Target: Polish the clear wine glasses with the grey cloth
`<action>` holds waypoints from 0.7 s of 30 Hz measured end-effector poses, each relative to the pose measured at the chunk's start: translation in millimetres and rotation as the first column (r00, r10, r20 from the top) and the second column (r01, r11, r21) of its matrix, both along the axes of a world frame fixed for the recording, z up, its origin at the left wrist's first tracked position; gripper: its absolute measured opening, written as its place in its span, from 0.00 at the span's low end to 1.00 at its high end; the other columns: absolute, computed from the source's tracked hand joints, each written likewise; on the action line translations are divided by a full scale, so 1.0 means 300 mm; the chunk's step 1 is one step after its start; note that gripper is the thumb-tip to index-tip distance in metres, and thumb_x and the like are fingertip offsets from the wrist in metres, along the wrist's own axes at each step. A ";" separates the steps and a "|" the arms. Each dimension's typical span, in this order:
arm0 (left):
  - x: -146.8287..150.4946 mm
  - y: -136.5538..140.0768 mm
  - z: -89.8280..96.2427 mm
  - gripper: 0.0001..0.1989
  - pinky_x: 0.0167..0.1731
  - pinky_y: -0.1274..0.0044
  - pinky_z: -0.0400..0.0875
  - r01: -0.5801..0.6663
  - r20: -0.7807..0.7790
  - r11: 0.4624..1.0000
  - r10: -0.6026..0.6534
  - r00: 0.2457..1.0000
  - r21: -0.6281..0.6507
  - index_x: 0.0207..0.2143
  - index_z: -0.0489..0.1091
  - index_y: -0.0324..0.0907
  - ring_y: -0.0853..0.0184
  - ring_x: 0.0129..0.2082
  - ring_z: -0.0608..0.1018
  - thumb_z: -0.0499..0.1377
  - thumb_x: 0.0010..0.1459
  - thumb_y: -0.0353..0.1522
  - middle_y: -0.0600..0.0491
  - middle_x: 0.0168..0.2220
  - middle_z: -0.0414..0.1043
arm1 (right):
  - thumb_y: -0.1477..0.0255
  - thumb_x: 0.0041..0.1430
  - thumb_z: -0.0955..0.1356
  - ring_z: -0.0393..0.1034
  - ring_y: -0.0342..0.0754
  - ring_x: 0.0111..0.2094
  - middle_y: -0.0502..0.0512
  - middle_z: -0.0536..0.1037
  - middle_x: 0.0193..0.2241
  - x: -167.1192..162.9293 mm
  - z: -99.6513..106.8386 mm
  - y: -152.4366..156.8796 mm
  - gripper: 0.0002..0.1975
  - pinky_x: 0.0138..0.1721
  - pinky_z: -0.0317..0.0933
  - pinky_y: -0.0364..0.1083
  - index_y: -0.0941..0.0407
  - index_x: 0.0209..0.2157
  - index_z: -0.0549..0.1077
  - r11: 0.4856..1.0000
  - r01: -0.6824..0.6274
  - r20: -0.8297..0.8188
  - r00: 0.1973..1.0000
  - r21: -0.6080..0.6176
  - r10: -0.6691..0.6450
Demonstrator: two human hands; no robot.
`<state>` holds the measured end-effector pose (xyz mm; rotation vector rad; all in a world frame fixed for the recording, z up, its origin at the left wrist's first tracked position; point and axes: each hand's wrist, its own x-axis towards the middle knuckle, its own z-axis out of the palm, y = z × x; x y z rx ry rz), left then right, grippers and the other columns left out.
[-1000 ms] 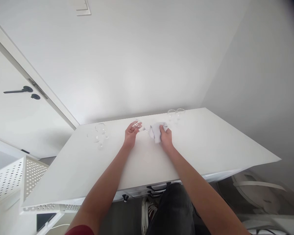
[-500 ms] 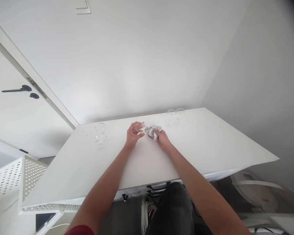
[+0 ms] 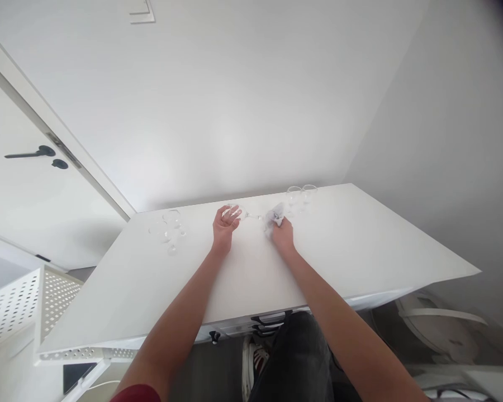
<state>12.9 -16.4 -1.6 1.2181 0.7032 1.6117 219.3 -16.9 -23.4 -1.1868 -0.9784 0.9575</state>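
Note:
My left hand [image 3: 225,226] is wrapped round the bowl of a clear wine glass [image 3: 254,216], which lies tilted sideways with its stem and foot pointing right. My right hand [image 3: 283,231] grips a crumpled pale grey cloth [image 3: 273,219] just beyond the foot of that glass. Whether the cloth touches the foot I cannot tell. Both hands are over the middle of the white tabletop [image 3: 251,279].
Several clear stemmed glasses [image 3: 171,219] stand on the left of the tabletop. Two more wine glasses [image 3: 294,194] stand at the back, right of my right hand. Behind is a white wall [image 3: 235,111]; a door handle [image 3: 33,152] is at the left.
The cloth has come off the stem and moved right with my right hand, baring the stem and foot. My left hand has shifted slightly left with the glass.

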 end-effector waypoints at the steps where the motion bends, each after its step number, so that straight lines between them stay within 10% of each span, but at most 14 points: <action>1: 0.005 -0.006 0.003 0.31 0.55 0.62 0.72 0.029 -0.034 1.000 -0.029 0.999 0.007 0.54 0.68 0.48 0.53 0.58 0.78 0.75 0.50 0.38 0.41 0.60 0.74 | 0.65 0.48 0.71 0.77 0.62 0.46 0.61 0.83 0.39 -0.007 0.011 -0.003 0.18 0.46 0.70 0.55 0.56 0.41 0.78 0.998 -0.055 -0.080 0.995 -0.009 0.054; 7: 0.030 -0.040 0.029 0.32 0.51 0.63 0.72 0.010 -0.127 0.999 -0.005 0.992 0.037 0.53 0.67 0.48 0.52 0.57 0.79 0.76 0.48 0.37 0.41 0.57 0.76 | 0.57 0.53 0.70 0.77 0.57 0.46 0.60 0.83 0.46 -0.032 0.061 -0.023 0.20 0.48 0.70 0.53 0.56 0.42 0.79 0.941 -0.330 -0.372 0.866 0.074 0.333; 15: 0.047 -0.058 0.039 0.33 0.48 0.64 0.72 0.066 -0.266 0.994 -0.041 0.963 0.086 0.51 0.70 0.47 0.50 0.59 0.77 0.77 0.44 0.36 0.42 0.57 0.76 | 0.64 0.41 0.78 0.78 0.59 0.42 0.62 0.84 0.41 -0.015 0.015 -0.018 0.21 0.41 0.71 0.53 0.59 0.37 0.80 0.988 -0.031 -0.155 0.988 -0.151 0.007; 21: 0.045 -0.050 0.026 0.34 0.49 0.64 0.72 0.082 -0.258 0.995 -0.063 0.964 0.063 0.50 0.69 0.46 0.50 0.56 0.78 0.78 0.42 0.35 0.42 0.57 0.76 | 0.63 0.44 0.77 0.79 0.58 0.43 0.62 0.84 0.42 -0.017 0.027 -0.014 0.20 0.43 0.72 0.52 0.58 0.39 0.80 0.989 -0.129 -0.348 0.932 -0.072 0.096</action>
